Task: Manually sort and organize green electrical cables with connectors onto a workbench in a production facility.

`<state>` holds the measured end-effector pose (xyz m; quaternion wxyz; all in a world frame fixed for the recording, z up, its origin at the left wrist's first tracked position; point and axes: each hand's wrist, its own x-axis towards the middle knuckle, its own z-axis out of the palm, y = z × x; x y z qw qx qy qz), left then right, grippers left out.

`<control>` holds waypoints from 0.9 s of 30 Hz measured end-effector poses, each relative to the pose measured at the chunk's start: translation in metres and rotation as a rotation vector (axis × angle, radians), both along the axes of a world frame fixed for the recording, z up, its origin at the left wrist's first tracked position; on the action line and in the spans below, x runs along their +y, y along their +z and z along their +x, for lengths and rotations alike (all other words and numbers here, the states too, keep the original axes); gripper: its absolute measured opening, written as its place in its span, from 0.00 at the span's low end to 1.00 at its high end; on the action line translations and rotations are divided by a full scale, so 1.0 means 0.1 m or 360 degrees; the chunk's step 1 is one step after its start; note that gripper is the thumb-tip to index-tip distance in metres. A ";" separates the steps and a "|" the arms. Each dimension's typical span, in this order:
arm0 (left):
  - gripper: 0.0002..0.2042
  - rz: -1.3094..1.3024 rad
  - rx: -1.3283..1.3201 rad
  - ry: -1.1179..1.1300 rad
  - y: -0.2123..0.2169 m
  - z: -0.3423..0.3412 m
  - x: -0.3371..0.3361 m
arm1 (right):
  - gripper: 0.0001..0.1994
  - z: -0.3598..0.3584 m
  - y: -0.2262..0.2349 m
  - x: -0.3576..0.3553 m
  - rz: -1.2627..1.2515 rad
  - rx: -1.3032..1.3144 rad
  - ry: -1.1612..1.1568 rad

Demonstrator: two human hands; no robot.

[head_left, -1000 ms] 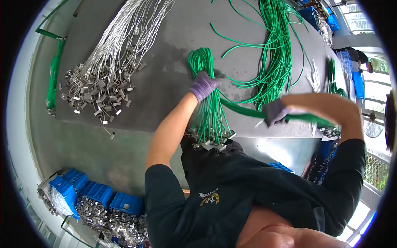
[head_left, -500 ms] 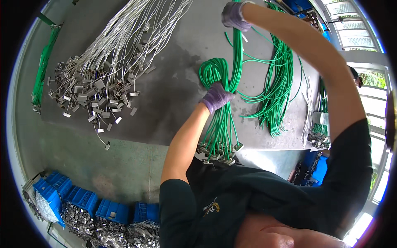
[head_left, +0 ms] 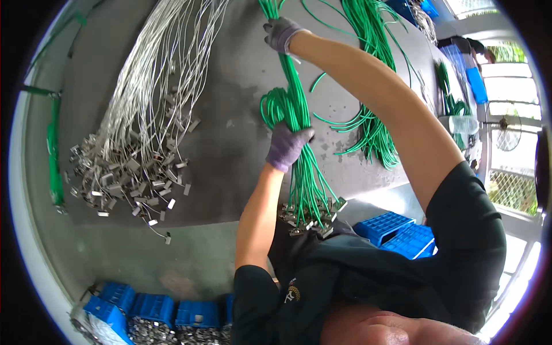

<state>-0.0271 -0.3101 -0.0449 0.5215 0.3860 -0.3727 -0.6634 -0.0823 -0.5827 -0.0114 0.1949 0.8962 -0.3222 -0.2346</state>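
A bundle of green cables (head_left: 299, 172) was clamped in the gloved left hand (head_left: 286, 146). Its upper strands were gripped by the right hand (head_left: 282, 33), well apart, above the grey table (head_left: 230, 138).

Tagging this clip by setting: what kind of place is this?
Probably a small factory or assembly workshop. A grey workbench carries bulk bundles of green cables and white cables ending in metal clips, blue bins of metal parts sit below, and gloved hands sort a bundle.

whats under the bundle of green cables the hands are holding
The green cable bundle lies over the grey table, gripped by the left hand and right hand. The tabletop directly beneath is covered.
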 end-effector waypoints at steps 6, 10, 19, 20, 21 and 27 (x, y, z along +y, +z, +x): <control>0.12 -0.0100 -0.0123 -0.0201 0.52 -0.37 0.48 | 0.10 -0.61 0.50 0.57 0.0258 0.0160 -0.0151; 0.08 -0.0168 -0.0202 -0.0378 0.74 -1.07 0.62 | 0.21 -1.60 0.74 0.89 0.0736 -0.1275 -0.1036; 0.07 -0.0782 -0.0215 -0.0467 1.67 -3.43 1.12 | 0.25 -4.57 2.21 3.19 0.0097 -0.2574 -0.0675; 0.06 -0.0909 -0.0236 -0.0485 1.85 -3.82 1.15 | 0.26 -4.98 2.24 3.55 0.0416 -0.2859 -0.0743; 0.07 -0.0925 -0.0343 -0.0482 2.00 -4.18 1.23 | 0.28 -5.37 2.30 3.87 0.0615 -0.2803 -0.0768; 0.10 -0.1403 -0.0282 -0.0634 2.34 -6.18 1.42 | 0.32 -6.72 2.78 4.87 0.0205 -0.2874 -0.0871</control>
